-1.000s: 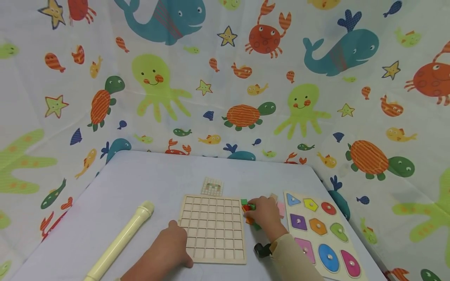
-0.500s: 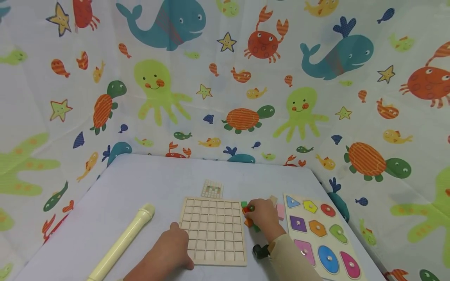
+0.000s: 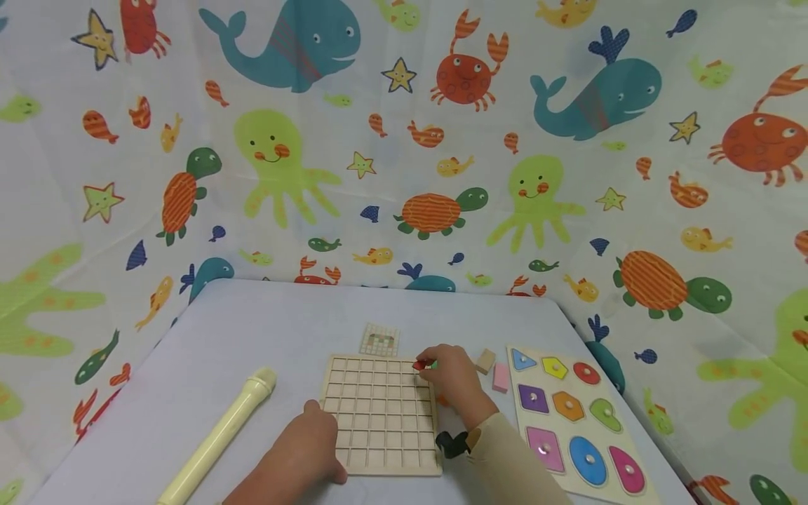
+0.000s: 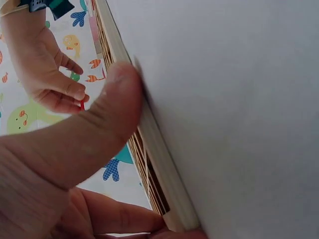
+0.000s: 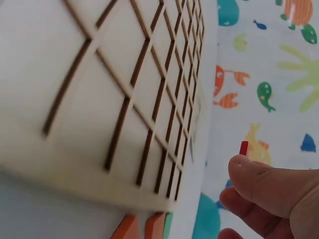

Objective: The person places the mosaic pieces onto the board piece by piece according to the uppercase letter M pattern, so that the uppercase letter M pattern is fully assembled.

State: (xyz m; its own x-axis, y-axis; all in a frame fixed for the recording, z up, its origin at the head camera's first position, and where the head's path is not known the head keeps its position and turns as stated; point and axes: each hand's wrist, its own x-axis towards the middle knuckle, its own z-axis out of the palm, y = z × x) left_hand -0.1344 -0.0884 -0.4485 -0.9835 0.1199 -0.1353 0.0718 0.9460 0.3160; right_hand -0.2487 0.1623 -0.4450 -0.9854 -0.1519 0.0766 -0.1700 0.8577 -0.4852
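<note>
A square wooden grid board (image 3: 385, 422) lies on the white table in the head view. My left hand (image 3: 306, 443) grips its near left corner, the thumb (image 4: 122, 94) against one edge and the fingers round the corner. Over the far right corner, my right hand (image 3: 456, 382) pinches a small red tile (image 3: 421, 365), whose edge (image 5: 243, 148) pokes out above the thumb in the right wrist view. Green shows by those fingers; whether it is held I cannot tell. Orange tiles (image 5: 155, 226) and a green tile (image 5: 168, 226) lie beside the board, mostly hidden from above by the right hand.
Behind the board lies a small pattern card (image 3: 380, 340). A tan block (image 3: 485, 361) and a pink block (image 3: 500, 377) sit right of the hand, before a shape puzzle board (image 3: 551, 388). At left is a long cream tube (image 3: 217, 438).
My right hand has lifted from the loose tiles and moved left over the board's far right corner, carrying the red tile. My left hand has stayed at the board's corner.
</note>
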